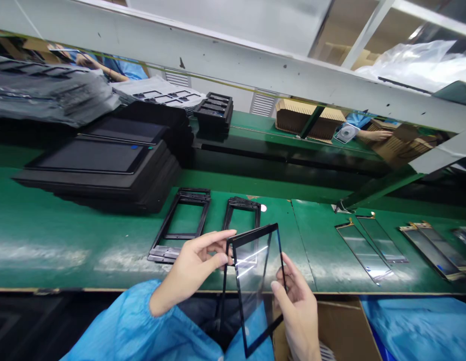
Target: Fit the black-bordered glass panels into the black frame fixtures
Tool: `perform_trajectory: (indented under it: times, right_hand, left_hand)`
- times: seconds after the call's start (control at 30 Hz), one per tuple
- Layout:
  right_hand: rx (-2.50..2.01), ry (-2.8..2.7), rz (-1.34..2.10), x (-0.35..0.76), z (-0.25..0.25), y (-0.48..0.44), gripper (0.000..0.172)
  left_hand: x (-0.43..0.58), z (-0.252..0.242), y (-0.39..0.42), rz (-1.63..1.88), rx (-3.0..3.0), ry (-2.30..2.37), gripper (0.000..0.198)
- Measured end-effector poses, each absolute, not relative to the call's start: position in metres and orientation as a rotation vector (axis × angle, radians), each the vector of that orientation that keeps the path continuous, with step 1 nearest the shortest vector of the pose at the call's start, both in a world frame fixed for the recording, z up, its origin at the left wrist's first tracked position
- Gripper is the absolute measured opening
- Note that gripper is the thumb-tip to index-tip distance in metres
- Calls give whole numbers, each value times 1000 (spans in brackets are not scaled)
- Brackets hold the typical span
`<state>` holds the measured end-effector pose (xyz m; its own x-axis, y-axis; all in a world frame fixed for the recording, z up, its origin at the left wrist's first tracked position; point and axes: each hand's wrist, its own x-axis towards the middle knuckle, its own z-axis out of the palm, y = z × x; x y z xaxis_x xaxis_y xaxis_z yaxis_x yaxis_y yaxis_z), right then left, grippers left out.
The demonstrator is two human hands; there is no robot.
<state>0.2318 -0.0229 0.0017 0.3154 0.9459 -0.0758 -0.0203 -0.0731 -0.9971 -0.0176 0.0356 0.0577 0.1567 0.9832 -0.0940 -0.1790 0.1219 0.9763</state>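
In the head view, my right hand (298, 308) grips the right edge of a clear glass panel (251, 286) with a black border, thumb on its face. The panel is tilted upright over the bench edge. My left hand (197, 260) pinches the upper left corner of a thin black frame (224, 283) just behind the panel. The two nearly meet along the top; I cannot tell whether they touch. Beyond my hands, black plastic frames lie on the bench in two piles, a left pile (176, 235) and a right pile (228, 213).
A tall stack of black foam trays (143, 185) with dark panels stands at the left. Glass panels with flex tails (364, 253) lie at the right on the green bench (86, 235). A shelf beam (225, 50) crosses above. Co-workers' hands (379, 135) show beyond.
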Motion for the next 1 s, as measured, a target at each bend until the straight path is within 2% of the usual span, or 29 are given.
perform_trajectory:
  times: [0.2, 1.0]
  right_hand:
    - [-1482, -864, 974, 214, 9, -29, 64]
    - [-1533, -1032, 1000, 211, -1, -33, 64]
  left_hand:
    - [-13, 58, 38, 1141, 927, 990, 56]
    - [-14, 42, 35, 1149, 808, 988, 63]
